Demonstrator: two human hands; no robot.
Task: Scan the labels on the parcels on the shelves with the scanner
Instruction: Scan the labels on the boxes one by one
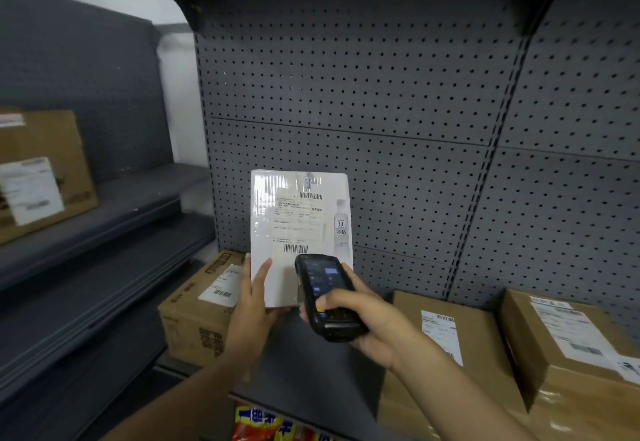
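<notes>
Grey pegboard shelving (363, 94) is seen behind everything, so it's a stockroom kind of spot. One white parcel (299, 229) is held upright above the shelf, gripped at its lower left edge by the left hand (251, 302), thumb laid across the front. One scanner (327, 296) is clasped in the right hand (367, 322) and pointed at the lower barcode, so this label looks mid-scan. Four brown boxes are counted: one beside the left hand (194, 316), two on the right (460, 336) (568, 347), one far left (41, 170). Whether those are done can't be told.
</notes>
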